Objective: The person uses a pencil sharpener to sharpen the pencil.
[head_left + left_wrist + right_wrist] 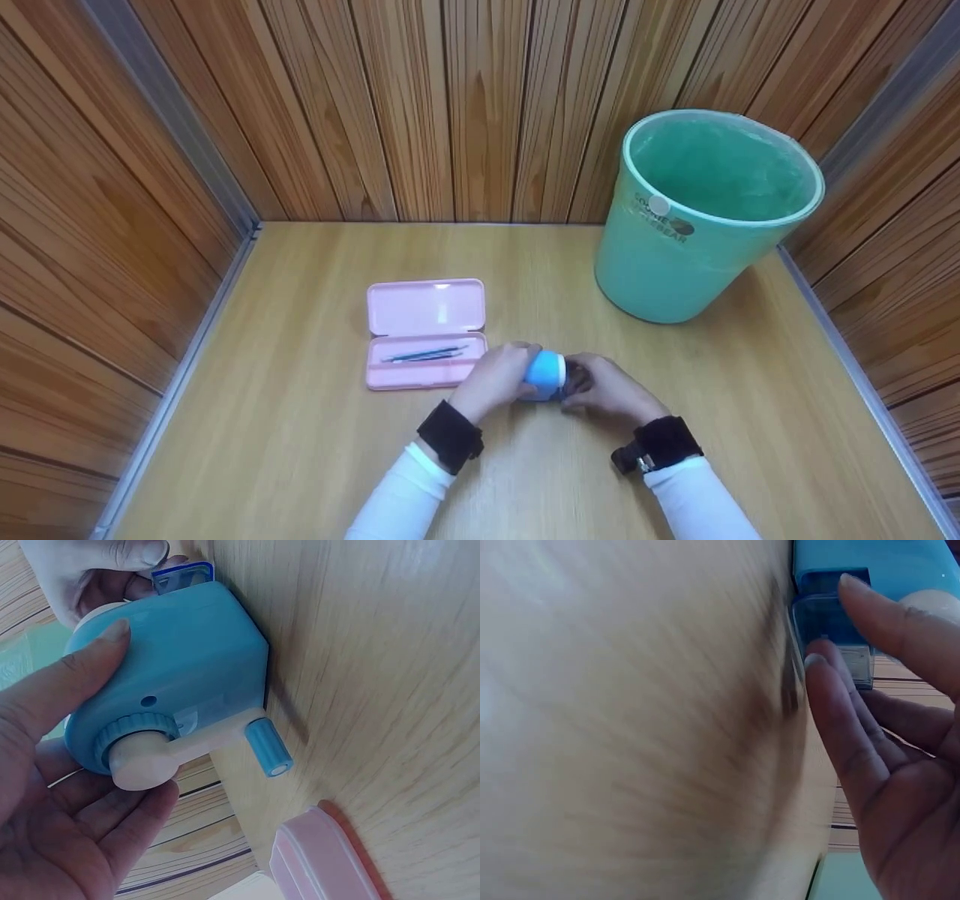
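A blue hand-crank pencil sharpener [543, 375] is held a little right of the open pink pencil case. My left hand [495, 379] grips its body, thumb on one face and fingers round the other side. In the left wrist view the white crank [206, 741] with its blue knob points toward the case. My right hand [611, 390] pinches the see-through blue shavings drawer [829, 619], which sticks partly out of the sharpener's end. What the drawer contains is hard to make out.
The pink pencil case [426, 307] lies with its lid back, several thin pencils [426, 355] inside. A green lined trash bin [667, 262] stands at the back right. Wood-panelled walls [480, 112] enclose the table [300, 420] at the back and sides.
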The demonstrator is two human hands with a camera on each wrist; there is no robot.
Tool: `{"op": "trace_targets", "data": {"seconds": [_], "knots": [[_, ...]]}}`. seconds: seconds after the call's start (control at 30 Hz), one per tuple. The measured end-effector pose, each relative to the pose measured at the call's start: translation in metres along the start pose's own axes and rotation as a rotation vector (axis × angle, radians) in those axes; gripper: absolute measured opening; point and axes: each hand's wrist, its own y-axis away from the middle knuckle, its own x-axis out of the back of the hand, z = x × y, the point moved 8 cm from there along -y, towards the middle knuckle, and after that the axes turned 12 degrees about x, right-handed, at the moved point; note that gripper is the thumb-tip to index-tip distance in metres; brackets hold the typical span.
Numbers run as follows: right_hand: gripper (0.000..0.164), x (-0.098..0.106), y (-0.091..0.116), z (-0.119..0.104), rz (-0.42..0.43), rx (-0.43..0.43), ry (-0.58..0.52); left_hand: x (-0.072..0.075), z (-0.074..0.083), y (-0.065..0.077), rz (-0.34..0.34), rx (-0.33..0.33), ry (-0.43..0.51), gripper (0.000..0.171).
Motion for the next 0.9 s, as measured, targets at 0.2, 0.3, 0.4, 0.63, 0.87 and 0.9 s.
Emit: {"op": "trace_targets", "data": {"seconds": [0.2, 0.3, 0.4, 0.63, 0.87, 0.9], "knots": [[0.048, -0.004, 0.000, -0.003, -0.012, 0.023, -0.013, -0.001, 0.000, 0.000, -0.001, 0.004, 0.007, 0.045], [0.048, -0.006, 0.000, -0.003, -0.009, 0.016, -0.013, -0.002, -0.001, 0.001, -0.006, 0.010, 0.013, 0.046], [0.048, -0.006, -0.001, -0.004, -0.003, 0.019, -0.006, -0.002, -0.002, 0.001, -0.011, 0.016, 0.021, 0.049], [0.047, -0.009, -0.005, -0.009, 0.019, 0.068, -0.009, -0.002, -0.002, 0.001, 0.001, 0.004, 0.020, 0.053], [0.075, -0.009, -0.007, -0.015, 0.062, 0.058, 0.056, -0.004, -0.003, 0.001, -0.022, 0.023, 0.045, 0.051], [0.078, -0.008, -0.007, -0.015, 0.067, 0.053, 0.064, -0.004, -0.003, 0.001, -0.022, 0.025, 0.047, 0.051]]}}
